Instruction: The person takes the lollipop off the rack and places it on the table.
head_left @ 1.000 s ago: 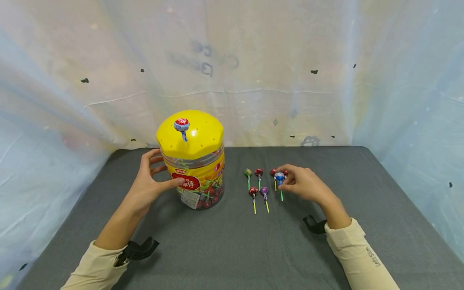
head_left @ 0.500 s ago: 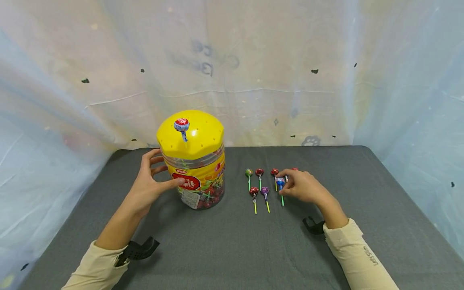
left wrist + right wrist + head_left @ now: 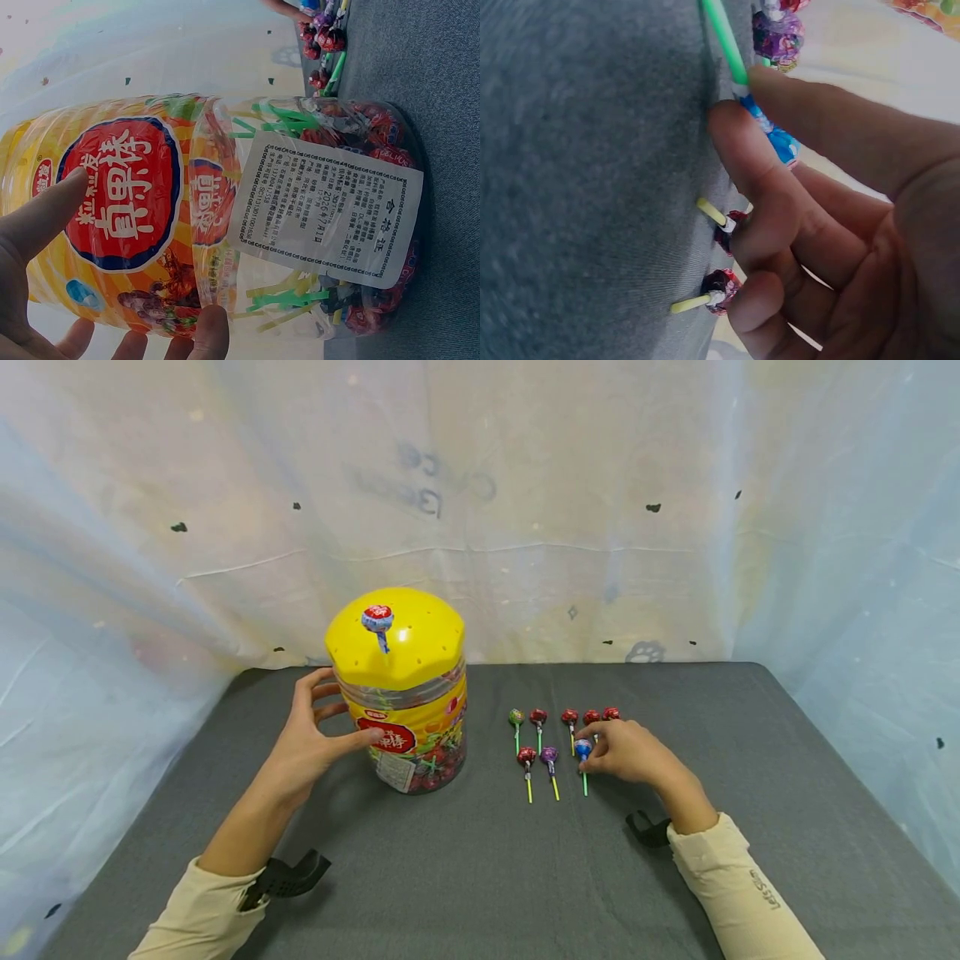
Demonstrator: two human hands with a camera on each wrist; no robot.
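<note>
A tall clear candy jar (image 3: 420, 697) with a yellow lid and a colourful label stands left of centre. My left hand (image 3: 318, 727) holds its left side, thumb on the red label and fingers curled around behind. In the left wrist view, red-wrapped lollipops with green and yellow sticks show through the jar wall (image 3: 292, 300). My right hand (image 3: 626, 750) pinches a blue lollipop (image 3: 582, 748) with a green stick. In the right wrist view, thumb and fingertip grip its wrapper by the stick (image 3: 727, 45), low over the cloth.
Left of the right hand lie a green lollipop (image 3: 516, 717), a purple one (image 3: 549, 755) and two red ones. Three more red lollipops (image 3: 570, 717) lie in a row behind the hand. Grey cloth (image 3: 480, 877) covers the table; a pale plastic curtain (image 3: 525, 527) hangs behind.
My right hand has brought the blue lollipop slightly nearer to me, below the back row, uncovering red lollipops behind it. The left hand and the jar have stayed put.
</note>
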